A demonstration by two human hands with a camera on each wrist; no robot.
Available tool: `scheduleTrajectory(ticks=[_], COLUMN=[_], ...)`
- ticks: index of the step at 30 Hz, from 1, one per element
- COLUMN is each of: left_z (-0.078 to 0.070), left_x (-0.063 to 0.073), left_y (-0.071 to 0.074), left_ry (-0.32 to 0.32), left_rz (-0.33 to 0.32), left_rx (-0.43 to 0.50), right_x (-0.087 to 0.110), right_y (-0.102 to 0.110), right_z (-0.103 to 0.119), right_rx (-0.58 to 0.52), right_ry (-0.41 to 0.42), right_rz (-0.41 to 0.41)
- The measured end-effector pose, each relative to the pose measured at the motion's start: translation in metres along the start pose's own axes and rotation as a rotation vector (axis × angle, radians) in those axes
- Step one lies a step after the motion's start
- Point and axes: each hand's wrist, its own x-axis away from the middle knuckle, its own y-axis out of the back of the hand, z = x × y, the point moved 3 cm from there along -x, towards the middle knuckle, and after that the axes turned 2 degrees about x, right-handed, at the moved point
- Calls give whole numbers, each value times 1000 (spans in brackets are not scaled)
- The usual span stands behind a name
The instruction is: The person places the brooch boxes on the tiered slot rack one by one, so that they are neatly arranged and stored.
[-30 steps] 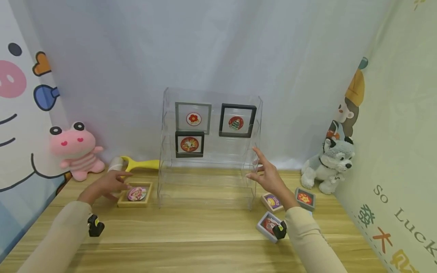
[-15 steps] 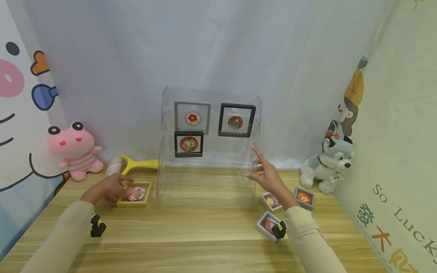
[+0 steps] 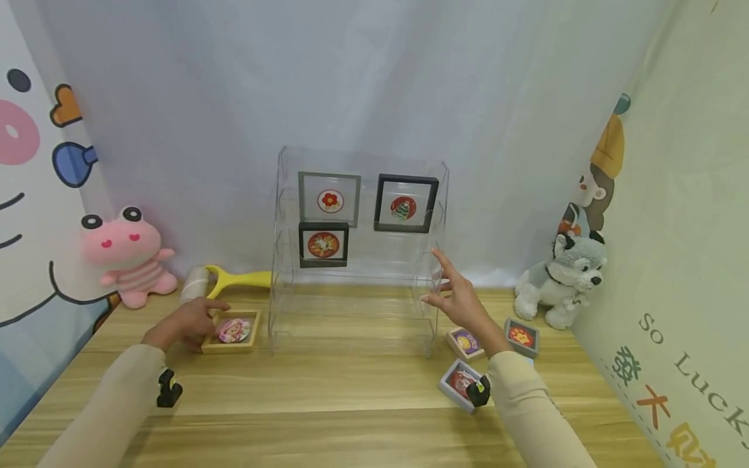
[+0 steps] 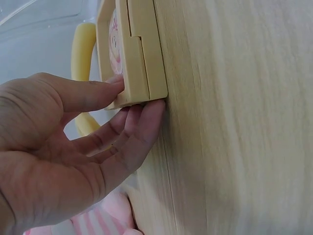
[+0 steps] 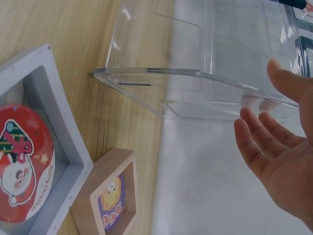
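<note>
My left hand (image 3: 190,322) is at the left end of a light yellow wooden frame (image 3: 231,349) on the table. Its thumb lies on the front rim, with the fingers against the outer side, pinching it in the left wrist view. A round pink cartoon badge (image 3: 235,330) sits inside this frame. At the right edge of a clear acrylic tiered stand (image 3: 351,305), my right hand (image 3: 465,304) has its fingers fairly straight. In the right wrist view, thumb and fingers lie on either side of the stand's panel edge; I cannot tell whether they touch it.
The stand holds a grey flower frame (image 3: 330,201), a black tree frame (image 3: 404,208) and a black food frame (image 3: 324,244). Several small frames, including a lilac one (image 3: 460,385), lie at right. A yellow-handled roller (image 3: 246,280), pink plush (image 3: 129,253) and husky plush (image 3: 567,276) stand behind.
My left hand has shifted slightly right and its fingers have closed onto the yellow frame's left end. My right hand stays at the stand's edge.
</note>
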Motion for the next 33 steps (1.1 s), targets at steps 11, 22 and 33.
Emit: scheduleTrajectory(ticks=[11, 22, 33], left_z=[-3, -4, -13], left_x=[4, 11, 26], left_y=[-1, 4, 16], left_ry=[-37, -144, -223], left_rz=[19, 2, -100], left_rx=[-30, -124, -35], right_x=[-1, -1, -1], right_y=[-1, 0, 1], right_z=[-1, 0, -1], right_rx=[2, 7, 0], right_ry=[-7, 0, 0], right_rz=[6, 7, 1])
